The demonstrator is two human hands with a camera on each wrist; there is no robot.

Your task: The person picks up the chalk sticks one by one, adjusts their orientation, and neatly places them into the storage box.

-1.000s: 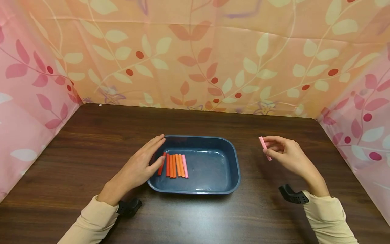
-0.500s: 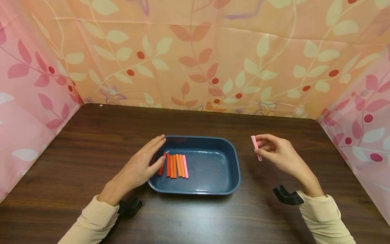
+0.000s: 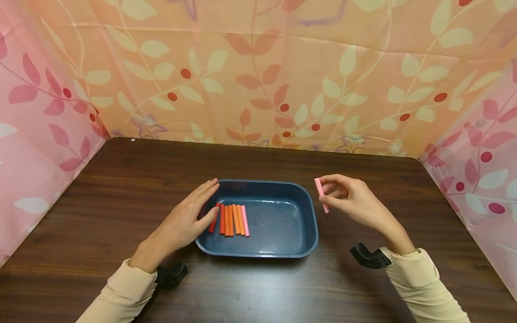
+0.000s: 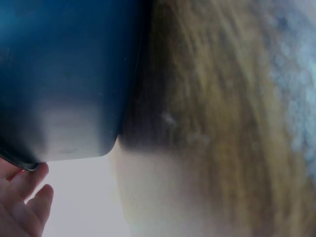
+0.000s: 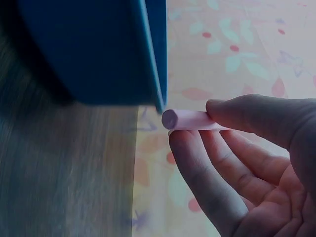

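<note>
A dark blue plastic tray (image 3: 258,256) stands on the table. Inside, at its left end, several short sticks lie side by side: red sticks (image 3: 222,220), orange sticks (image 3: 234,220) and one pink stick (image 3: 245,220). My left hand (image 3: 183,215) rests against the tray's left rim with fairly straight fingers; its thumb reaches over the edge by the leftmost red stick, partly covering it. Just outside the right rim, my right hand (image 3: 351,199) pinches another pink stick (image 5: 190,120) between thumb and fingers, its round end toward the tray wall in the right wrist view.
The brown wood-grain table (image 3: 258,291) runs around the tray. Floral cloth (image 3: 258,80) hangs behind it and at both sides. Black wrist mounts (image 3: 369,256) sit at both cuffs. The tray's raised rim lies between the right hand and the sticks inside.
My right hand has moved left with the pink stick, from well right of the tray to close by its right rim. The left hand, tray and sticks inside have stayed put.
</note>
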